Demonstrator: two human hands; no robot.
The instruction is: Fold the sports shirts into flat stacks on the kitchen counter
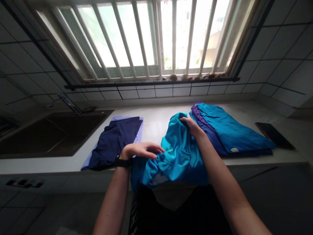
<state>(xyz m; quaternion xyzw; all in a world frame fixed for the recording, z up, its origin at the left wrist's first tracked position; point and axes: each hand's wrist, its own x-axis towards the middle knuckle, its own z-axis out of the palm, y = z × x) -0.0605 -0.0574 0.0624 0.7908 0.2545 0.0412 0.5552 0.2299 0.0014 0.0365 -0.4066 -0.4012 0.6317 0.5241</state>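
Note:
A crumpled turquoise garment (179, 140) lies over the front edge of the counter, its lower part hanging against my body. Its exact kind is hard to make out among the folds. My right hand (192, 126) grips its upper right part, with fingers closed on the cloth. At its left side, my left hand (143, 150) has thumb and fingers closed around a fold, though some fingertips are hidden. A black band (123, 162) circles my left wrist.
Folded navy and lavender clothes (114, 140) lie on the left. A folded stack of blue and purple clothes (227, 130) is on the right, beside a dark phone (274, 134). A sink (83, 130) with a faucet (69, 103) is at far left. A barred window rises behind the counter (156, 116).

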